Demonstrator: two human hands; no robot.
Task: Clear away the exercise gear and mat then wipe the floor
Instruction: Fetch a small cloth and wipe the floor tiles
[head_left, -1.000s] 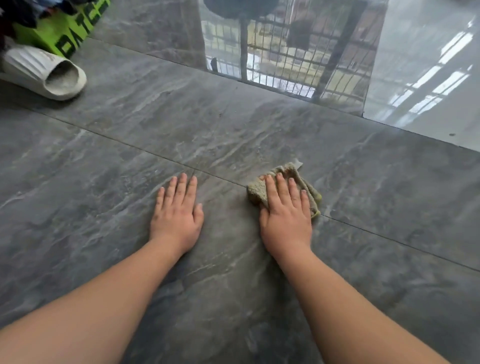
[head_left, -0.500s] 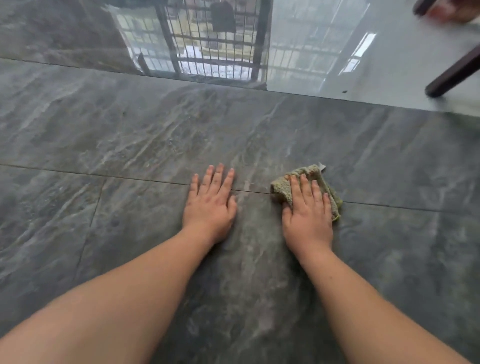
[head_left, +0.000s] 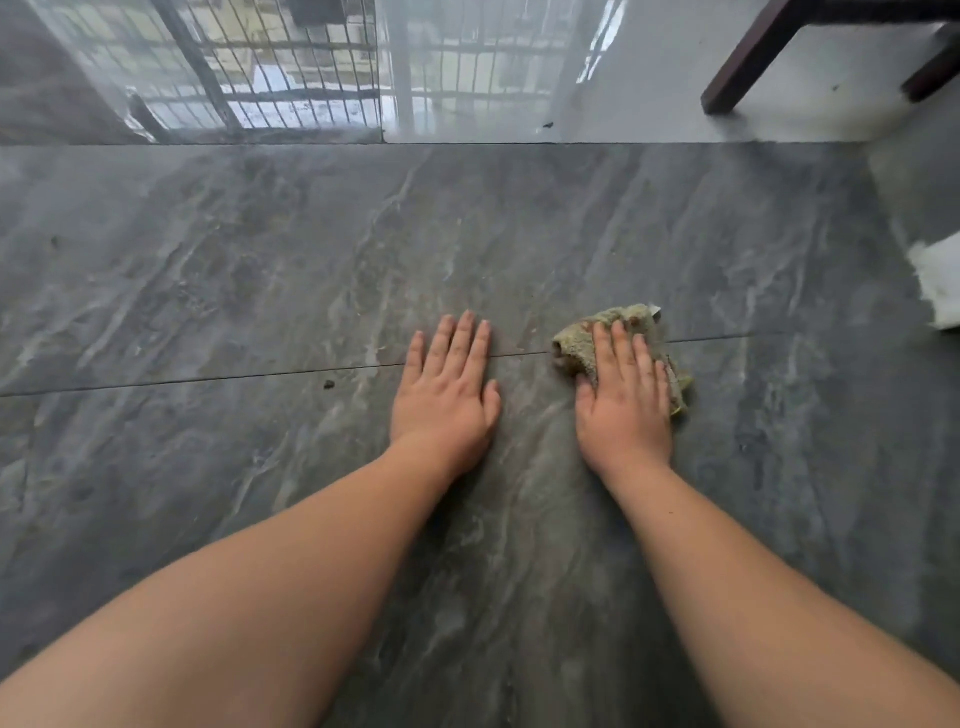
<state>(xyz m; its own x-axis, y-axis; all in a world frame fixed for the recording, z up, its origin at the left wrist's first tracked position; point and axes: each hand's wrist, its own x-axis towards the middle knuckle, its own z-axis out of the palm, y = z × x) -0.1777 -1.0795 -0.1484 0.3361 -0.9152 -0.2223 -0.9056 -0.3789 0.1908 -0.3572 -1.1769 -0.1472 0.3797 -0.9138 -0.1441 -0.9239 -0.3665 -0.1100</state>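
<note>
**On hands and knees, one cloth at work on the grey tiles**

Down on the floor, the person leans forward over two bare forearms. The right hand lies flat, fingers straight, pressing a crumpled greenish cloth onto the tile joint; spread this way, the palm likely loads the rag evenly for scrubbing. The left hand rests open on bare tile just beside it, holding nothing, apparently as a prop for body weight. No mat or exercise gear shows, so the wiping stage seems under way. Counted: two hands, one cloth, one dark speck near the joint to the left, two dark furniture legs at the top right, one white object at the right edge, too cropped to identify.
</note>
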